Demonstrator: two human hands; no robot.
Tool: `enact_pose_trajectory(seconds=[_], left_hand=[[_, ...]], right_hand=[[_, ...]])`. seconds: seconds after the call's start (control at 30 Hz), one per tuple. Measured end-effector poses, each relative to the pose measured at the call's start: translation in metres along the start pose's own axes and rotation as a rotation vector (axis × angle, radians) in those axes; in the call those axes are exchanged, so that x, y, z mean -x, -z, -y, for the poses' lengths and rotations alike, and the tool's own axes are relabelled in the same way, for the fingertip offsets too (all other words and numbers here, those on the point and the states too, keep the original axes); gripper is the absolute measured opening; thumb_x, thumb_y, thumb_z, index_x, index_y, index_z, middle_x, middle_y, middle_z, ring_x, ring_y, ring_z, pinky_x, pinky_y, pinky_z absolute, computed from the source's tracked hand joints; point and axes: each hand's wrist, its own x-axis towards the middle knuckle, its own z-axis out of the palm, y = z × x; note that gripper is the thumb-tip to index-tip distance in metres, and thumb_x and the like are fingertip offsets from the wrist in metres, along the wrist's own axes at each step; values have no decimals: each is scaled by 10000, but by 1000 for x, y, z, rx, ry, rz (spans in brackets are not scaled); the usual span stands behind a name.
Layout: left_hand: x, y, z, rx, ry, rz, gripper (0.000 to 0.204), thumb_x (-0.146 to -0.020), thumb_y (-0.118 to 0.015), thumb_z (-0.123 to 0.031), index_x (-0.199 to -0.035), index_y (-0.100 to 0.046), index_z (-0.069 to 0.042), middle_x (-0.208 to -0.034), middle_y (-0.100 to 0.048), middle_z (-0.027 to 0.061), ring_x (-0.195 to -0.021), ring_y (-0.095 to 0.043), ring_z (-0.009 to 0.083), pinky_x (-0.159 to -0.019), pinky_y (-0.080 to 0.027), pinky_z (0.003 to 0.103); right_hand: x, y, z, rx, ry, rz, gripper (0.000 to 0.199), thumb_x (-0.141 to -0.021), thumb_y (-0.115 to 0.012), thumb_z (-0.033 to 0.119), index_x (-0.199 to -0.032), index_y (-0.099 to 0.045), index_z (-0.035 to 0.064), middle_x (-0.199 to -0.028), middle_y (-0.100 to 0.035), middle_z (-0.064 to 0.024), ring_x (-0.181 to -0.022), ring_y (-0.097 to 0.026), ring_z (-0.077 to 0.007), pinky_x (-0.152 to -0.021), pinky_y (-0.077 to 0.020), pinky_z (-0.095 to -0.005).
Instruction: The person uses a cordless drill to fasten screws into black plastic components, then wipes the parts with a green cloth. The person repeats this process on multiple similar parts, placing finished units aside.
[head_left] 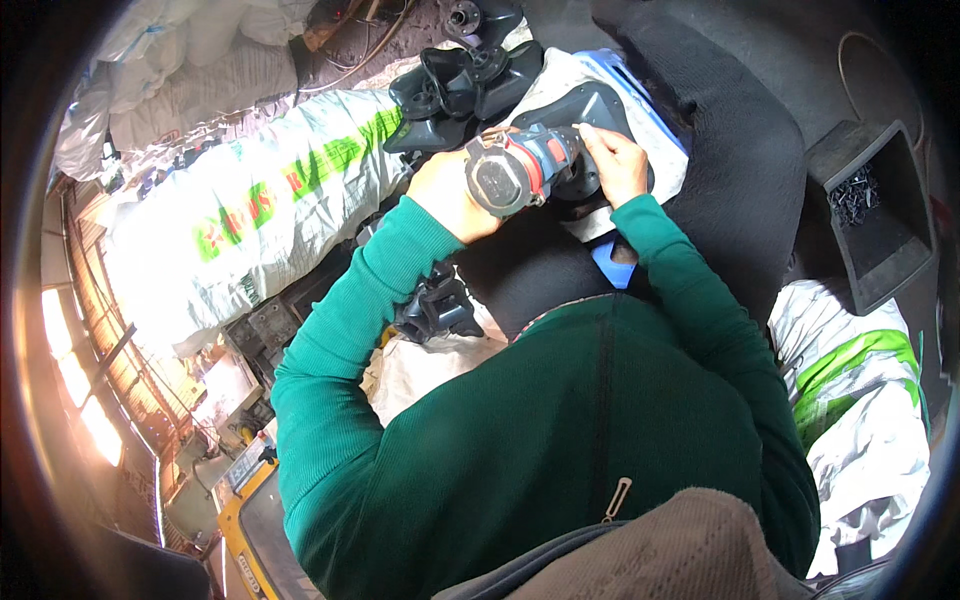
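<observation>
My left hand (447,196) is wrapped round a blue, red and black cordless drill (548,150), whose round grey end faces up toward me. Its front end meets a black moulded plastic part (600,105) in front of my body. Beside the drill's tip, my right hand (617,165) has thumb and fingers pinched together at the part. What sits between those fingertips is too small to make out. Under the black part lies a white and blue piece (668,150), with more blue (613,265) showing nearer me.
More black moulded parts (465,85) are heaped beyond my left hand. A large white sack (290,200) with green and red print lies to the left. On the right stands a dark bin (882,270) holding small metal screws (853,197), with another white sack (860,440) nearer me.
</observation>
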Motion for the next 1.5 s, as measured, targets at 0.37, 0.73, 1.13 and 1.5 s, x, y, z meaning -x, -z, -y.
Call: enact_pose_trajectory(seconds=[0.37, 0.73, 1.13, 1.5], left_hand=[[57, -4, -27, 187, -19, -196, 456, -692, -761, -139, -1098, -574, -52, -1052, -616, 120, -981, -607, 239, -847, -486, 335], [131, -64, -45, 255, -178, -328, 515, -704, -767, -192, -1137, -536, -38, -1078, -597, 129, -994, -595, 274, -879, -470, 374], [133, -65, -30, 236, -130, -250, 535, -694, -780, -203, -1141, -533, -43, -1088, -590, 125, -989, -598, 262, -873, -478, 366], [140, -48, -32, 322, -114, -293, 542, -687, -787, -167, -1147, -533, -34, -1071, -597, 124, -984, -597, 267, -864, -478, 373]], right_hand=[[-10, 19, -13, -187, -181, -94, 374, -838, -642, 325, -1047, -648, 15, -810, -653, -46, -736, -617, -130, -686, -487, -268], [55, 71, 45, -1067, -472, 658, 505, -914, -393, 205, -1339, -343, -63, -1302, -466, -222, -1152, -524, -295, -888, -486, -395], [57, 68, 48, -897, -452, 690, 468, -869, -497, 171, -1277, -444, -52, -1179, -571, -176, -970, -612, -208, -842, -527, -334], [62, 64, 49, -780, -556, 655, 248, -883, -588, 130, -1092, -561, -1, -963, -635, -110, -878, -643, -157, -763, -566, -255]])
